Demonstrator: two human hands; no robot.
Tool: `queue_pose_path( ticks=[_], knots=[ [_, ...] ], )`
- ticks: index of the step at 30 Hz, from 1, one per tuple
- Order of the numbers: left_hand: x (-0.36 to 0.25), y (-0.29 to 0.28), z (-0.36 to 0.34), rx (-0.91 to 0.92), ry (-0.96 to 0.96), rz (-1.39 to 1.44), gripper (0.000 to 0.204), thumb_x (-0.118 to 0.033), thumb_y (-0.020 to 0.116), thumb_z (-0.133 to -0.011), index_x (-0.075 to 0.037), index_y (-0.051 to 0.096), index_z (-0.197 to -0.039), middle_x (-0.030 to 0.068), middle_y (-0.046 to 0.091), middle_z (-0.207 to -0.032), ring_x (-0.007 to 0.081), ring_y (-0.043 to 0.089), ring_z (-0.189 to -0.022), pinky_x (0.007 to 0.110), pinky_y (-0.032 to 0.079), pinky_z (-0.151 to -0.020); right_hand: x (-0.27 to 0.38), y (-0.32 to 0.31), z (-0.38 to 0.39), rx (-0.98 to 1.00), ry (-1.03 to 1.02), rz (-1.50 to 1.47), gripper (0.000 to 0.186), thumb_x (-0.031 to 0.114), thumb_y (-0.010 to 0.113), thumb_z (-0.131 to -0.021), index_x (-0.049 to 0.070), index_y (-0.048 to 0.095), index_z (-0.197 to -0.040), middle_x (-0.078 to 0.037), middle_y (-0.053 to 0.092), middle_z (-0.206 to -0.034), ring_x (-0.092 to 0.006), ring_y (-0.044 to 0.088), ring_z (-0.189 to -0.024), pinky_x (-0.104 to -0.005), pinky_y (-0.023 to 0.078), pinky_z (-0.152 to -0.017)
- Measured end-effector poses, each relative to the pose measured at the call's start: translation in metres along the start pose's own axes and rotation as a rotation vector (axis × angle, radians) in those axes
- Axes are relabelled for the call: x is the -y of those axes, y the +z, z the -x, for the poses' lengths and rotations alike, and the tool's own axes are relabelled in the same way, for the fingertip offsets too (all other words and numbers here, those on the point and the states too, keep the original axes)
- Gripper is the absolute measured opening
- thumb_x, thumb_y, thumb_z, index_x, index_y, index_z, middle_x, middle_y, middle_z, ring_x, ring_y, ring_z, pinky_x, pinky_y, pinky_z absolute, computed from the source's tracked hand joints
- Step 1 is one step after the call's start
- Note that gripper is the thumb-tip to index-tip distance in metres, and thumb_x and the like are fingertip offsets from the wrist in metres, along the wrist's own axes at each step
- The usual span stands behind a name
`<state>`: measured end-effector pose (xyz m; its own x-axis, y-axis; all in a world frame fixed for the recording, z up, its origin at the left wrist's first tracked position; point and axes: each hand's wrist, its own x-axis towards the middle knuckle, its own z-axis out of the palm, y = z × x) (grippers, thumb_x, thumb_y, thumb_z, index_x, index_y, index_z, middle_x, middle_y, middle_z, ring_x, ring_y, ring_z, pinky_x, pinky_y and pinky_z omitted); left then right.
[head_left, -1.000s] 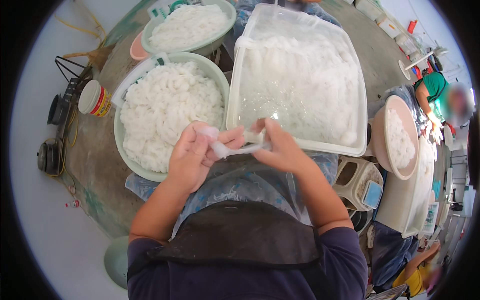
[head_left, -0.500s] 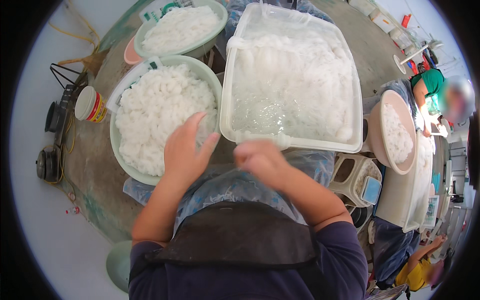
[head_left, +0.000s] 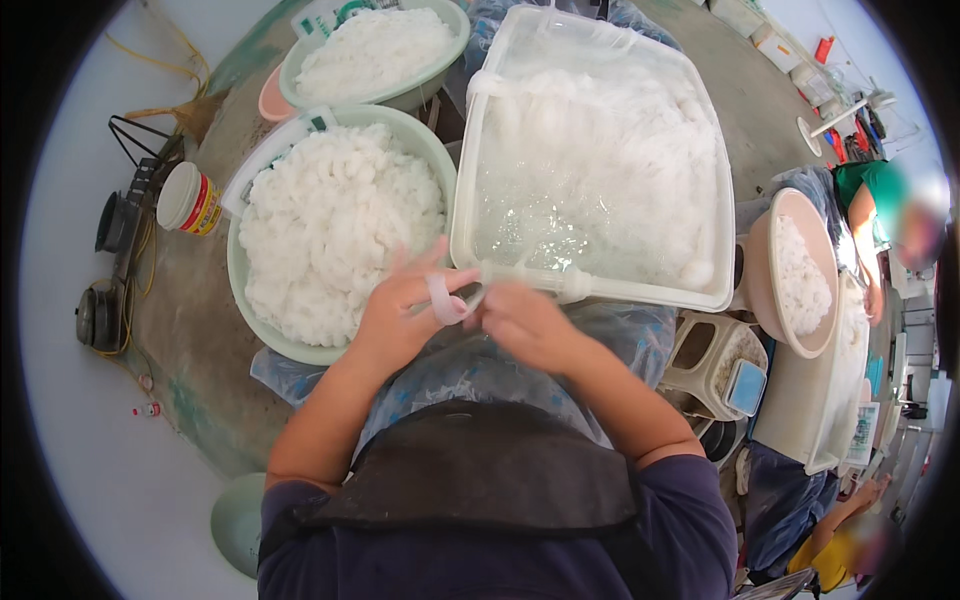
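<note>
My left hand is over the right edge of a pale green basin heaped with fluffy white fibre. A translucent whitish strip loops at its thumb and index finger, while the other fingers stretch out, blurred. Close beside it, my right hand has its fingers bent together at the strip's other end, seemingly pinching it. Motion smears the fingertips there. Both hands are just before the near rim of a white rectangular tub, which contains water and soaked white fibre.
Another fibre-filled green basin stands behind the first. To the left is a lidded bucket. At right are a beige plastic stool and a peach basin of fibre. A person in green and one in yellow work farther right.
My left hand has moved right and down, toward my right hand. The whitish strip now shows between them; it was not visible before. My right hand stays near the tub's rim.
</note>
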<state>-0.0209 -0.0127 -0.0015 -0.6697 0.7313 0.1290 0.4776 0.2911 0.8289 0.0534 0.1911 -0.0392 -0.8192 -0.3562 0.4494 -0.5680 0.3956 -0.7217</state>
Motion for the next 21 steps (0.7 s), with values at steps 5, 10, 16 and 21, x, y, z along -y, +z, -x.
queue_pose_path(
  ticks=[5, 10, 16, 21],
  knots=[
    [-0.001, 0.012, -0.003, -0.059, -0.168, 0.991, 0.026, -0.022, 0.063, -0.089, -0.009, 0.071, -0.11, 0.0045, 0.069, -0.096, 0.0287, 0.06, -0.113, 0.052, 0.03, -0.111, 0.017, -0.001, -0.015, -0.037, 0.192, -0.144, 0.011, 0.013, 0.056, -0.082, 0.003, 0.059, -0.082, -0.014, 0.055, -0.08, -0.035, 0.053, -0.083, -0.0437, 0.043, -0.076],
    [-0.006, 0.002, -0.003, -0.01, 0.319, -0.337, 0.022, -0.017, 0.068, -0.084, -0.015, 0.071, -0.105, 0.0069, 0.067, -0.091, 0.0257, 0.062, -0.11, 0.049, 0.028, -0.113, 0.016, -0.019, -0.015, 0.171, 0.242, 0.161, 0.014, 0.015, 0.055, -0.084, 0.002, 0.057, -0.079, -0.014, 0.055, -0.079, -0.0329, 0.054, -0.083, -0.0416, 0.044, -0.075],
    [-0.018, 0.003, -0.004, -0.118, 0.196, 0.067, 0.01, -0.012, 0.057, -0.093, -0.007, 0.057, -0.102, 0.0136, 0.063, -0.108, 0.0288, 0.062, -0.11, 0.052, 0.038, -0.105, 0.023, -0.025, -0.001, -0.096, 0.552, -0.595, 0.018, 0.02, 0.061, -0.083, 0.003, 0.054, -0.082, -0.008, 0.052, -0.078, -0.0204, 0.052, -0.077, -0.0343, 0.043, -0.069],
    [-0.037, -0.008, 0.006, -0.101, -0.141, 1.257, 0.019, -0.025, 0.037, -0.105, -0.006, 0.041, -0.108, 0.0324, 0.051, -0.132, 0.0387, 0.06, -0.113, 0.047, 0.047, -0.098, 0.015, -0.041, -0.005, -0.018, 0.512, 0.063, 0.024, 0.023, 0.067, -0.075, 0.007, 0.057, -0.089, -0.01, 0.056, -0.084, -0.0243, 0.055, -0.077, -0.0375, 0.045, -0.067]
  ],
)
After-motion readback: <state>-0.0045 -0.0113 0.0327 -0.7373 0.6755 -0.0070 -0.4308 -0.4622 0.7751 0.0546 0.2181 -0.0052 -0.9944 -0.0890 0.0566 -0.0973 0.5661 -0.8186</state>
